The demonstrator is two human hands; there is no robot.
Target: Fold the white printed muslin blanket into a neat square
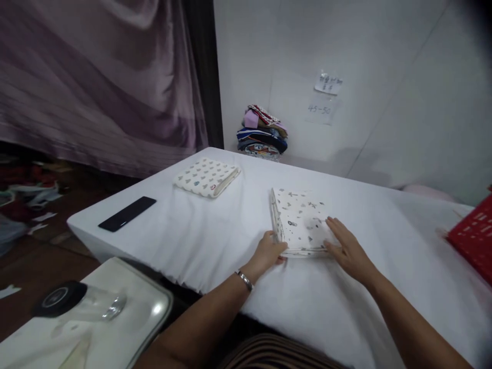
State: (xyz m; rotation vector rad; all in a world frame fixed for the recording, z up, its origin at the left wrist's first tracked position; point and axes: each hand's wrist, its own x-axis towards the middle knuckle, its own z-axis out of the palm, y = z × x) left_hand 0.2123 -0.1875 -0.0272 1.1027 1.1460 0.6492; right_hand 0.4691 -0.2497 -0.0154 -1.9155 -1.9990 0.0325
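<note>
A folded white cloth (302,218) with small grey prints lies on the white-covered table (230,230), its layered edges toward me and to the left. My left hand (269,251) grips its near left corner, thumb on top and fingers partly hidden underneath. At the near right side, my right hand (346,246) rests against the cloth with its fingers stretched out and the thumb apart. Farther back on the left is a second folded cloth (207,177), white with rows of grey shapes; neither hand touches it.
A black phone-like slab (127,213) lies near the table's left edge. On a pale stand (126,297) at lower left, a clear bottle with a black lid (59,298) lies on its side. Folded fabrics (263,133) are stacked by the wall. Something red (474,236) is at far right.
</note>
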